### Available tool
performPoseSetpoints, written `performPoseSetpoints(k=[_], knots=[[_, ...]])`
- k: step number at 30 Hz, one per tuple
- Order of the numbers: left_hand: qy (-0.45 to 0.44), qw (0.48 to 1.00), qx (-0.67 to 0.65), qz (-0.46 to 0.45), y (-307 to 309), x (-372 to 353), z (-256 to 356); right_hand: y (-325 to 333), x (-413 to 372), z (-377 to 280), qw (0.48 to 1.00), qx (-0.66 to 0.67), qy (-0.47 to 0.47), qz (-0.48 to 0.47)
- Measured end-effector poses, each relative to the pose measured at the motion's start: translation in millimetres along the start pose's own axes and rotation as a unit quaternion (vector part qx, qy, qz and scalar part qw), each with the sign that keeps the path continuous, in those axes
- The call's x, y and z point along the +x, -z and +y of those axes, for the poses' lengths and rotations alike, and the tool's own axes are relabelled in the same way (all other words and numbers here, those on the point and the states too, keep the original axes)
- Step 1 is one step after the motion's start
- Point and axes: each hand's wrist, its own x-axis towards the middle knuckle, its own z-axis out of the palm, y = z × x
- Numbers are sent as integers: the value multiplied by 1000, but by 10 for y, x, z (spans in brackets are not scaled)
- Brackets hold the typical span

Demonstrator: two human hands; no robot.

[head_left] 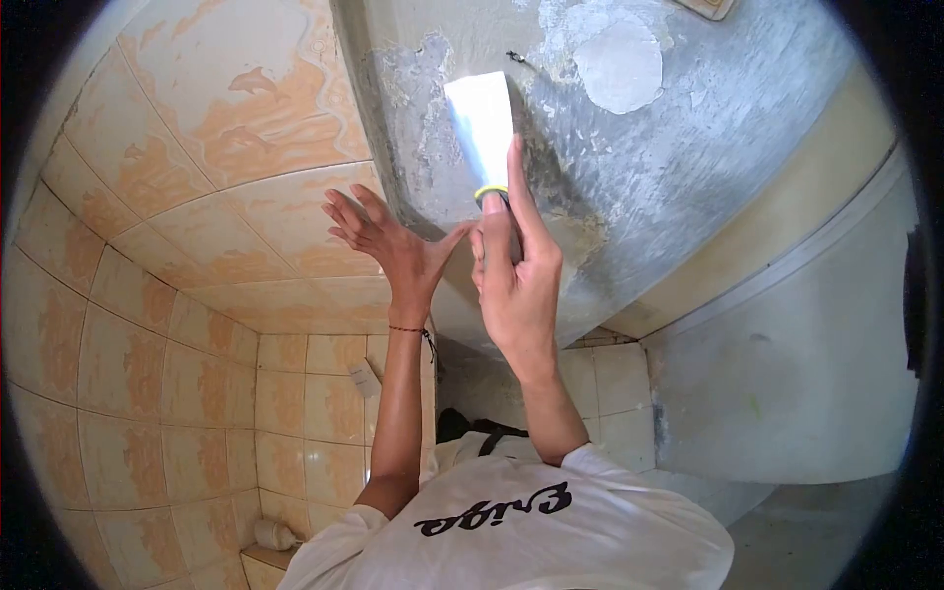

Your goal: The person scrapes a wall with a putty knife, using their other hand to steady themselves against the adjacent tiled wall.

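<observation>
My right hand (523,285) is closed round the handle of a putty knife (482,123), its thumb by the yellow ring and its index finger stretched along the blade's edge. The wide, shiny metal blade points away from me, in front of a rough grey wall (423,147) with scraped patches. To the left, my left hand (388,241) is open and holds nothing. Its fingers spread toward the tiled wall (275,118), and its thumb reaches close to my right hand.
A small dark fitting (515,57) sticks out of the grey surface near a pale round patch (619,67). A grey slab-like panel (777,364) stands at the right. Low on the left, a white object (275,534) rests on a tiled ledge.
</observation>
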Motion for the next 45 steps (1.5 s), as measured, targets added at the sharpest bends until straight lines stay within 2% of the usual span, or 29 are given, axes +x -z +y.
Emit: performPoseSetpoints(k=[3,7,23,29,41,45], knots=[[-6,1000,-5,8,-6,39,-6,-13,-2,43,999,11,28,12],[-6,1000,-4,-4,12,-22,-4,32,-17,-2,1000,-19,15,5],[-5,1000,-5,1,5,5,3,92,-17,57,999,14,27,7],[-8,1000,-10,4,1,-3,-4,132,-67,3,1000,0,-8,5],[-9,1000,-18,6,6,10,-6,34,-39,14,999,14,33,-3],[-7,1000,-15,-4,20,-9,-1,45,-29,51,1000,-22,17,6]])
